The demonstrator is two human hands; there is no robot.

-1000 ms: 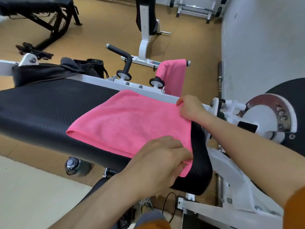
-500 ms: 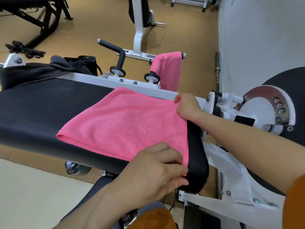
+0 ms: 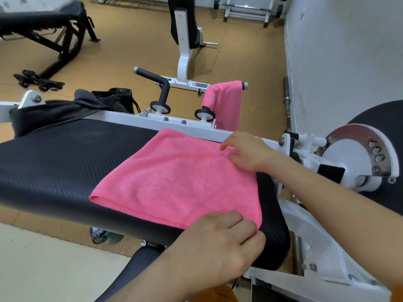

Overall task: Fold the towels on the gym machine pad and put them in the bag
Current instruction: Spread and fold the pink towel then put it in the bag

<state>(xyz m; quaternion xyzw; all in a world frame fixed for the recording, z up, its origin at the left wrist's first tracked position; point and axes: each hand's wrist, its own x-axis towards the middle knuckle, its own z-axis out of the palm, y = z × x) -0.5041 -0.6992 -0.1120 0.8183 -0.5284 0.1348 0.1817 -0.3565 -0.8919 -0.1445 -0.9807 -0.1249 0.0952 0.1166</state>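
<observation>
So the pink towel [image 3: 178, 179] is lying flat on the right end of the black pad [image 3: 65, 162]. It's looking doubled over already: the rounded fold is running down its left side, and the hemmed edges are facing the near side and the right. Both hands are working that right edge. The left hand [image 3: 220, 243] is sitting on the near right corner with its fingers curled in tight, looking like it's pinching the corner, though the tips are tucking under out of sight. The right hand [image 3: 245, 152] is resting on the far right corner with its fingers loosely bent and a bit spread, tips just touching the cloth and not gripping anything I can see. That means the whole towel is stretching away to the left of the fingers, with its longer side running along the pad as far as I can judge. I'm guessing the next fold is going right-to-left, carrying that edge over to meet the fold. The second towel [image 3: 226, 101] is hanging over a handle bar just beyond the pad, nearer the right hand. The black bag [image 3: 115, 99] is sitting past the far edge, well off to the left and apart from both hands. Stuff I'm not making out: the right thumb, whether the bag's mouth is open (dark cloth [image 3: 50, 114] is bunching up beside it), and the lower end of the hanging towel — the white frame [image 3: 135, 119] is hiding that bit.
</observation>
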